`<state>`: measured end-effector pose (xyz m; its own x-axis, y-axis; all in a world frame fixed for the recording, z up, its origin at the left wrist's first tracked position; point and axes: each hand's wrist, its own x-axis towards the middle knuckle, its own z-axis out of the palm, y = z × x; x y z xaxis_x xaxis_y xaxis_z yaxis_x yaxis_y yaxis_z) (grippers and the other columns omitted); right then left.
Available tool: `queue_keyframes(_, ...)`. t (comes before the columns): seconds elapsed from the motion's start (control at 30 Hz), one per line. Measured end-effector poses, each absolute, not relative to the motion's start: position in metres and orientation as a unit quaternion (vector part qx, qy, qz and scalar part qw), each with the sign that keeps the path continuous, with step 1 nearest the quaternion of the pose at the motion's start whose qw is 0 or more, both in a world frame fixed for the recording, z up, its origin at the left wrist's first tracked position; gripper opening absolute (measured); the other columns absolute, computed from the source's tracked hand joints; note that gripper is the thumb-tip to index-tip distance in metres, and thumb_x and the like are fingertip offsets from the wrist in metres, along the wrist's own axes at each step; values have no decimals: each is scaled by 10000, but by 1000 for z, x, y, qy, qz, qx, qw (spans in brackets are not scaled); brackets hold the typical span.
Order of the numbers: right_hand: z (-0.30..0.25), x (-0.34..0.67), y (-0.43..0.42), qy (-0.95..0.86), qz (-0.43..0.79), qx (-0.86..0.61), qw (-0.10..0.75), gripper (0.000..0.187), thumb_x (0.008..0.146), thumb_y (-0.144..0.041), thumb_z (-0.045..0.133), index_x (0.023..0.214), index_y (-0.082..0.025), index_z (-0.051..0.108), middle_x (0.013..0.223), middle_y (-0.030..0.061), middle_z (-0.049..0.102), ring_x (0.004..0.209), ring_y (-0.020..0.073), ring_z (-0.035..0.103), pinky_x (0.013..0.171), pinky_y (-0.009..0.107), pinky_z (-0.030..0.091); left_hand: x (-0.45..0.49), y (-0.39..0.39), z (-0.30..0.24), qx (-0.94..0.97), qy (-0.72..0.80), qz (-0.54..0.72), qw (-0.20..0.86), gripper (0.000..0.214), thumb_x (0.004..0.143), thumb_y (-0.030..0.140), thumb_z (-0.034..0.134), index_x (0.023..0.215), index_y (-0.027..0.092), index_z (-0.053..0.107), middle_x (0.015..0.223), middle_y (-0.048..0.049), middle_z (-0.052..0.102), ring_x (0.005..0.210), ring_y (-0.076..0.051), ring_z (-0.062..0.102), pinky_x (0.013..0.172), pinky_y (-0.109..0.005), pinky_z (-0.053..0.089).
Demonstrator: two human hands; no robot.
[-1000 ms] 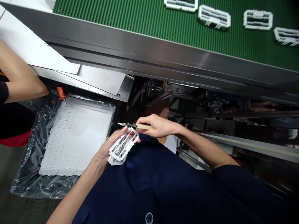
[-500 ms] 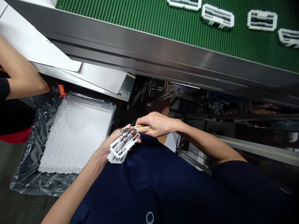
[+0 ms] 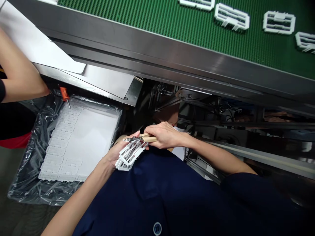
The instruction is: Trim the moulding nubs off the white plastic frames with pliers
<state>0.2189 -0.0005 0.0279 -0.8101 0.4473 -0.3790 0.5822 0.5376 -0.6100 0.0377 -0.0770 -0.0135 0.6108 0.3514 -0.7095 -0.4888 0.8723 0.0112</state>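
In front of my body, my left hand [image 3: 116, 151] is closed around white plastic frames [image 3: 129, 156], which look like more than one stacked together and tilted. My right hand [image 3: 163, 135] grips a pair of pliers or nippers [image 3: 147, 137] by its pale tan handles. The tool's metal jaws lie at the top edge of the frames, close to my left thumb. Whether the jaws touch the plastic I cannot tell. Part of my left fingers is hidden behind the frames.
Similar white frames lie on a green conveyor belt [image 3: 147, 19] with a metal side rail [image 3: 157, 49]. At left, a plastic-lined bin [image 3: 29, 186] holds rows of white parts on a white sheet, with an orange-handled tool [image 3: 64, 94] at its corner. A co-worker's arm [image 3: 22, 72] reaches in beside white sheets [image 3: 110, 78].
The held frames have turned and drawn closer together in my left hand. My right hand has dropped slightly with the tool. The frames on the belt appear shifted slightly right.
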Motion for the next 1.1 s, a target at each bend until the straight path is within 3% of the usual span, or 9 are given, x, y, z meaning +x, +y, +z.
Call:
queue_keyframes(0.37,14,224,-23,884,-298,351,79,270,831,-430,534,876,-165,564,836,44,658,669,168,579,514,274,186,44,-74,-15,-93,402,225,883,332,885,301,574,649,81,654,527,-53,649,362,-133,565,340,-190,469)
queue_keyframes(0.57,4,229,-29,880,-297,367,55,277,854,-432,512,918,-168,569,876,42,657,719,164,585,534,270,222,43,-80,-21,-89,396,254,878,233,898,257,535,878,78,682,635,-83,684,455,-161,605,386,-218,488)
queue_keyframes(0.7,-4,238,-23,875,-268,401,39,208,849,-346,504,937,-172,575,869,42,647,702,160,568,538,266,226,37,-84,-24,-74,341,243,905,316,937,277,455,1005,46,660,784,-138,693,580,-163,627,460,-219,509)
queue_keyframes(0.83,-7,246,-15,819,-336,465,-15,138,851,-299,495,888,-186,565,804,6,629,645,121,529,568,233,281,34,-85,-26,-64,340,234,908,358,931,332,469,1023,48,668,796,-125,681,513,-132,591,451,-212,504)
queue_keyframes(0.97,-8,247,-12,748,-401,523,-72,195,875,-353,462,852,-183,555,690,-20,569,604,106,502,599,216,335,35,-86,-25,-59,346,250,903,387,926,346,466,1017,33,673,784,-141,675,473,-129,576,412,-211,487)
queue_keyframes(1.1,-8,246,-15,699,-432,559,-114,180,783,-203,504,944,-186,581,854,5,639,750,134,574,709,241,398,34,-85,-27,-76,335,267,900,407,936,346,443,1028,18,666,778,-146,682,492,-140,598,412,-213,498)
